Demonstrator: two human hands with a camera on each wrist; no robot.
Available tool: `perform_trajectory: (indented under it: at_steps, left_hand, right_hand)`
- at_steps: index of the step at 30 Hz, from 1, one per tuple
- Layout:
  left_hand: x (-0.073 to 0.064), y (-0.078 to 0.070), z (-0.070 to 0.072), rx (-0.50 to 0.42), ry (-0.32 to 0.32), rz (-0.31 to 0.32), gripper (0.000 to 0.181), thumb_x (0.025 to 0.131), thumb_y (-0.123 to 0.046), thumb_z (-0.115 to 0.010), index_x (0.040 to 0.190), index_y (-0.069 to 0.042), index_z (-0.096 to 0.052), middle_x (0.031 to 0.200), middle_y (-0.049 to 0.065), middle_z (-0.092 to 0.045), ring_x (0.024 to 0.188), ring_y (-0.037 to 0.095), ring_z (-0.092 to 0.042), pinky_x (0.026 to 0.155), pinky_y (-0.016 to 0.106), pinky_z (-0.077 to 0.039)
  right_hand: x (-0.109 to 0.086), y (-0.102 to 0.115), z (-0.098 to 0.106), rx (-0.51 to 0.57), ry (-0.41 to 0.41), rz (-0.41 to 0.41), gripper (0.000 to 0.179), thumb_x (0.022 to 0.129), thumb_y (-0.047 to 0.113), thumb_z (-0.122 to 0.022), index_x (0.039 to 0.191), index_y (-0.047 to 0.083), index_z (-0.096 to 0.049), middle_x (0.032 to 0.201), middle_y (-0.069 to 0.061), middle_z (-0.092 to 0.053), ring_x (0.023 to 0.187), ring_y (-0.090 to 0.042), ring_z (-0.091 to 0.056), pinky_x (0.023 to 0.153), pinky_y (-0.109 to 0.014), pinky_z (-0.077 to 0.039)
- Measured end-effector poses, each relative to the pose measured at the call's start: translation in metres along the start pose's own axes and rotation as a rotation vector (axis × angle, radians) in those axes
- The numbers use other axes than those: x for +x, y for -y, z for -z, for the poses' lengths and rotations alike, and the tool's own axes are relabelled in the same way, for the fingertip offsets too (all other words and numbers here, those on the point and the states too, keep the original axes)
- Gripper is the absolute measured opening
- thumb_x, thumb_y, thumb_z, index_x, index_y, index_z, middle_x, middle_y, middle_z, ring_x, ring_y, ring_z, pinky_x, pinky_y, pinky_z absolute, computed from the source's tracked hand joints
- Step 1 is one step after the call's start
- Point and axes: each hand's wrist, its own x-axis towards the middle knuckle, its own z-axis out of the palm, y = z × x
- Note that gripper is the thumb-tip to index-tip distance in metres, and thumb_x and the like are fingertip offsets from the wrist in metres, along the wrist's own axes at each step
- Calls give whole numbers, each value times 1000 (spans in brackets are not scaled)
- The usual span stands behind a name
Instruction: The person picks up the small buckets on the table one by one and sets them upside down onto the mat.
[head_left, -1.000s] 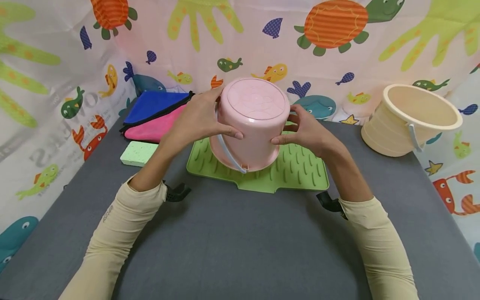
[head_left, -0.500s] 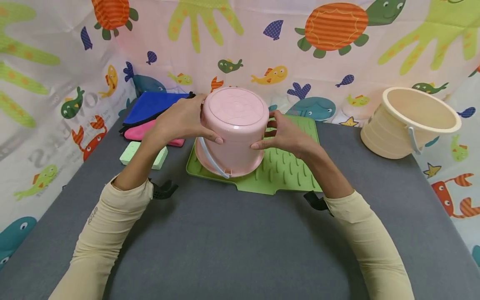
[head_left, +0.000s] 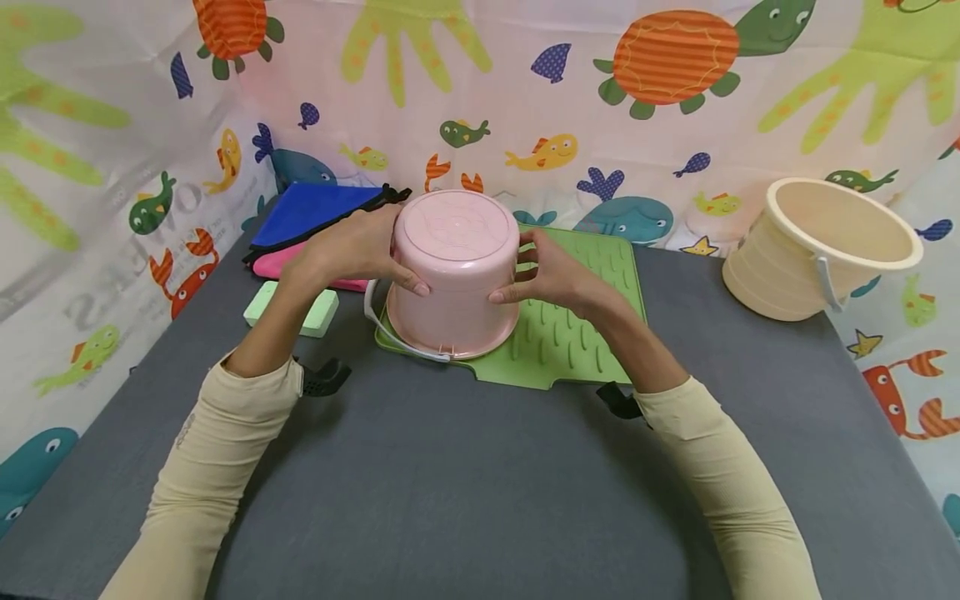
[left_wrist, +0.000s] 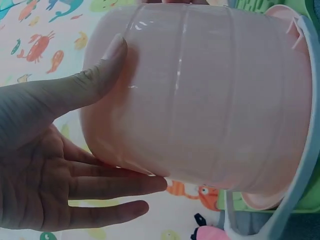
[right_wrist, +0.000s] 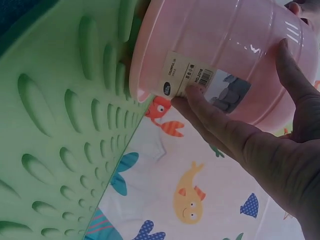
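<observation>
A pink bucket [head_left: 456, 267] stands upside down on the left part of a green drying mat [head_left: 573, 329]. My left hand [head_left: 348, 250] holds its left side, thumb on the near wall; in the left wrist view, the lower fingers stretch out straight. My right hand [head_left: 555, 275] holds the opposite side between thumb and fingers. A pale handle [head_left: 375, 312] hangs out from the bucket's rim at the lower left. On the bucket's far right wall, a paper label [right_wrist: 200, 80] shows in the right wrist view, partly under my fingers.
A cream bucket [head_left: 813, 250] stands upright at the back right of the grey table [head_left: 480, 475]. At left, blue cloth [head_left: 311, 208] and pink cloth [head_left: 273, 262] lie behind a pale green sponge [head_left: 320, 314], partly hidden by my left arm. A patterned curtain [head_left: 420, 100] rises behind.
Both hands have moved the pink bucket leftward and slightly down onto the mat's left part. Its handle has swung outward to the left.
</observation>
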Motion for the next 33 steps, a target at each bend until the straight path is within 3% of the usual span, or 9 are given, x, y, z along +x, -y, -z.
perform_trajectory:
  at_steps: [6,13,29,33]
  left_hand:
    - [1,-4,10,47,62,38,134,80,-53,-87,167,-2,1,167,25,-35,149,44,-45,120,62,-39]
    - [7,-6,16,78,85,-25,113,86,-46,-84,166,-2,-18,156,21,-51,138,37,-55,116,55,-47]
    - [9,-11,16,161,118,-7,115,87,-47,-84,166,2,-15,150,24,-57,123,34,-59,105,50,-52]
    - [10,-17,21,232,111,-60,101,88,-49,-82,158,5,-35,147,24,-57,124,35,-59,105,50,-51]
  right_hand:
    - [-1,4,3,-31,30,1,99,88,16,-83,160,6,-17,160,-20,-36,143,-43,-50,110,-55,-52]
    - [0,7,0,-22,28,15,110,89,18,-83,167,15,-7,166,-17,-32,152,-44,-39,112,-59,-49]
    - [-4,4,-2,-37,38,28,107,92,21,-80,167,16,-4,168,-15,-26,153,-42,-37,114,-59,-47]
    - [-4,3,-4,-32,36,22,106,93,20,-79,167,17,-4,165,-16,-31,148,-41,-44,113,-57,-49]
